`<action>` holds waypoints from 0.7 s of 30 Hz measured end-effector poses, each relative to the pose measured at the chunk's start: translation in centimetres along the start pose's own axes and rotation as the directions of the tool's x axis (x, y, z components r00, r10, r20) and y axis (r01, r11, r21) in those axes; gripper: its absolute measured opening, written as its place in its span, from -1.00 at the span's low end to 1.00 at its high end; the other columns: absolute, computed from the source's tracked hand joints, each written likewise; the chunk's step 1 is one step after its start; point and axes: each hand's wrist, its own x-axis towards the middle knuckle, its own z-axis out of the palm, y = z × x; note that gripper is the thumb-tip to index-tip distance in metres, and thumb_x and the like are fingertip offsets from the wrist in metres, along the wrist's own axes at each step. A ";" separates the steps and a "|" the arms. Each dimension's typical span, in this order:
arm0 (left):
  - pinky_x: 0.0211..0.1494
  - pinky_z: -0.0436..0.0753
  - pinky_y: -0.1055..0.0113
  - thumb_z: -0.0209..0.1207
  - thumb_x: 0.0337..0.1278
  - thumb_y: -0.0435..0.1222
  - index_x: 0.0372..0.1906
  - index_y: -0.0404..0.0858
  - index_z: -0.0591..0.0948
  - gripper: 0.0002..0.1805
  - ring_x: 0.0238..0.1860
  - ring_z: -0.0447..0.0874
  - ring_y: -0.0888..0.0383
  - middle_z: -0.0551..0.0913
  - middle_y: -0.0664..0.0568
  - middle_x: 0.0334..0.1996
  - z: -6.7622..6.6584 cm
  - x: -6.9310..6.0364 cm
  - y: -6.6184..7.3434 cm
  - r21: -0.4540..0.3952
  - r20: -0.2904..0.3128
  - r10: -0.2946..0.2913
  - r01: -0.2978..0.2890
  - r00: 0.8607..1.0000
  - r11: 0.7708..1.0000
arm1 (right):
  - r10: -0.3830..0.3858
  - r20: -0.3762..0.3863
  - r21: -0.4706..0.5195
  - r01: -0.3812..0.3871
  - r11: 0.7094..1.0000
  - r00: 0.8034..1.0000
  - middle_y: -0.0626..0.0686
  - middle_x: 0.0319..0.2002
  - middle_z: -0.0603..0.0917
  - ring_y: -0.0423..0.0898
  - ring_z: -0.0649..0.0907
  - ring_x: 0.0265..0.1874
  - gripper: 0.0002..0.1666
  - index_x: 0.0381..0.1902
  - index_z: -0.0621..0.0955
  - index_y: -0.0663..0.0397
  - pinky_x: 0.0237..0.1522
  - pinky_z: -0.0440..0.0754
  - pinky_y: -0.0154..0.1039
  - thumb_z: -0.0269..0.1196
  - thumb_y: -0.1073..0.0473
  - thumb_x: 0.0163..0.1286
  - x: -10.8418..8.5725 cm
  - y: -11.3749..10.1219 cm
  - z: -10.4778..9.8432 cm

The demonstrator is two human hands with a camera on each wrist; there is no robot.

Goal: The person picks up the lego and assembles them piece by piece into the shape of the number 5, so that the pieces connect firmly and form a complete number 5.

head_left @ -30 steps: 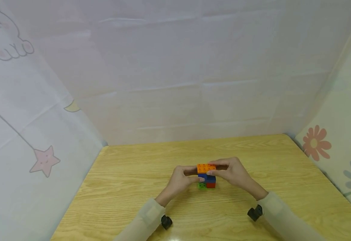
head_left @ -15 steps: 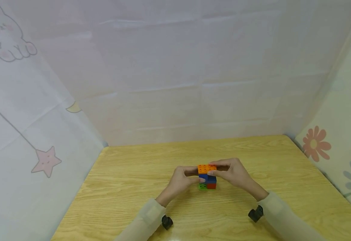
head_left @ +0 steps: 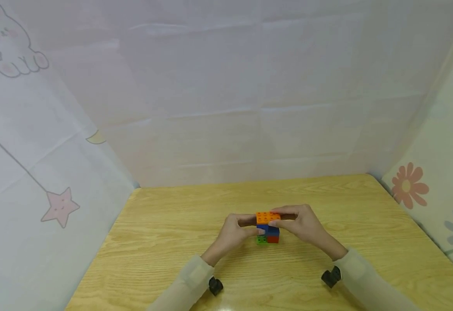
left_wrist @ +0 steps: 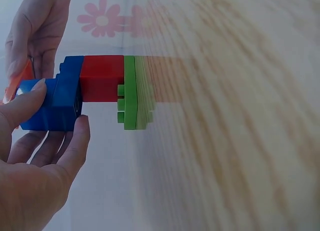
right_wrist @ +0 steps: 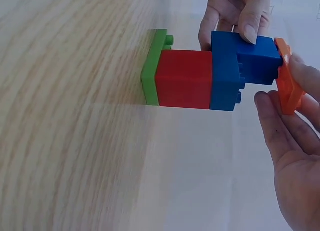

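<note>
A stack of toy building bricks stands on the table between both hands. Its base is a thin green plate (right_wrist: 153, 68), with a red brick (right_wrist: 184, 79) over one half. Above the red lies a flat blue brick (right_wrist: 225, 73), and an upper blue brick (left_wrist: 52, 108) sits on that, overhanging toward the left hand. My left hand (head_left: 232, 235) pinches the upper blue brick between thumb and fingers. My right hand (head_left: 304, 222) holds the orange studded plate (head_left: 263, 217) at the top by its right end. In the right wrist view that plate leans slightly against the blue brick's studs.
The wooden table (head_left: 172, 224) reaches back to a pale cloth wall (head_left: 230, 108). Printed cloth also hangs at the left and right sides, with a star (head_left: 60, 207) and flowers (head_left: 407, 185). Black wrist cameras (head_left: 215, 286) hang under both sleeves.
</note>
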 end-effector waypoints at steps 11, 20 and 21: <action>0.43 0.61 -0.11 0.48 0.22 -0.04 0.15 0.20 0.77 -0.62 0.34 0.68 0.06 0.79 0.25 0.16 0.1 0.0 0.0 -0.015 -0.001 -0.026 0.026 1.000 1.000 | 0.023 0.018 0.017 -0.023 1.000 1.000 0.17 0.08 0.82 -0.21 0.84 -0.13 -0.59 0.13 0.79 0.03 -0.13 0.80 -0.35 0.50 0.08 0.35 0.2 -0.1 0.1; 0.44 0.59 -0.14 0.48 0.22 -0.05 0.14 0.16 0.78 -0.63 0.33 0.68 0.04 0.80 0.21 0.15 0.1 0.1 0.0 -0.027 -0.008 -0.025 0.024 1.000 0.999 | 0.037 -0.025 0.011 -0.037 0.999 0.999 0.16 0.07 0.82 -0.21 0.83 -0.12 -0.58 0.13 0.79 -0.02 -0.14 0.80 -0.35 0.51 0.04 0.34 -0.2 0.3 0.3; 0.45 0.59 -0.14 0.48 0.22 -0.05 0.14 0.17 0.78 -0.62 0.34 0.68 0.05 0.80 0.22 0.15 0.1 0.1 0.0 -0.023 -0.009 -0.025 0.025 1.000 0.999 | 0.039 -0.023 0.011 -0.039 0.999 0.999 0.16 0.06 0.83 -0.21 0.83 -0.13 -0.58 0.13 0.79 -0.01 -0.14 0.80 -0.35 0.51 0.04 0.34 -0.2 0.2 0.3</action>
